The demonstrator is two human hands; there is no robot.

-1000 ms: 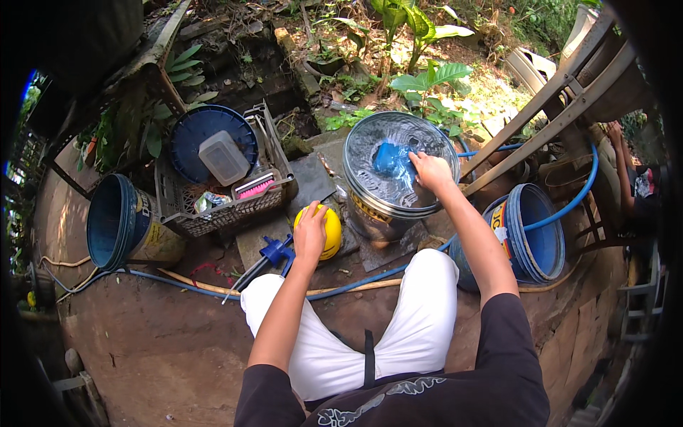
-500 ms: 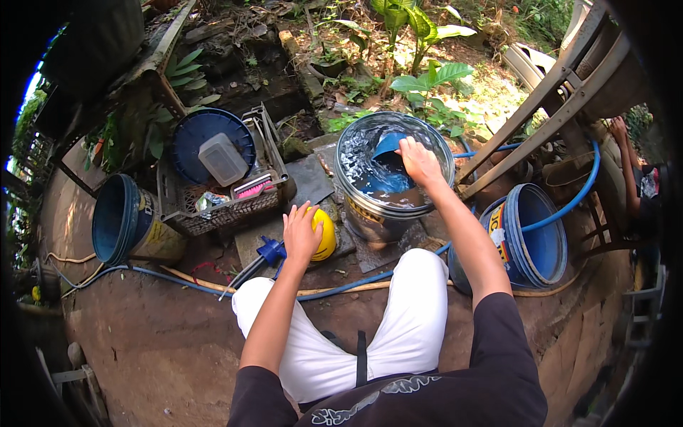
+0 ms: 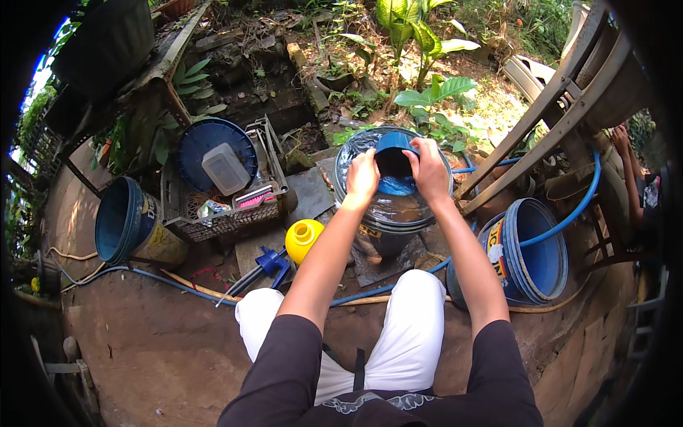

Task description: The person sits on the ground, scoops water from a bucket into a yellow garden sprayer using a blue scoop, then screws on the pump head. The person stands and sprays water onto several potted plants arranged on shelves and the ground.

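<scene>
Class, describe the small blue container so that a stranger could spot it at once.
Find the big bucket of water near the centre. At its mouth, the left hand and right hand grip the small blue container. Unlike the left bucket and right bucket, also blue inside, it is held.

Outdoor setting, daylight. Floor point(image 3: 163, 370): bare, brown, mostly shaded, faint light patches at left. Grey paving slab point(image 3: 307, 191), one of several, mid-ground. Weathered stand point(image 3: 169, 60), upper left; large dark pot point(image 3: 107, 46) beside it. Broad-leaved plant point(image 3: 393, 13), yellow-green, rear. Littered ground point(image 3: 475, 78) behind, brightly sunlit. Slanting brown bars point(image 3: 580, 103), right.
</scene>
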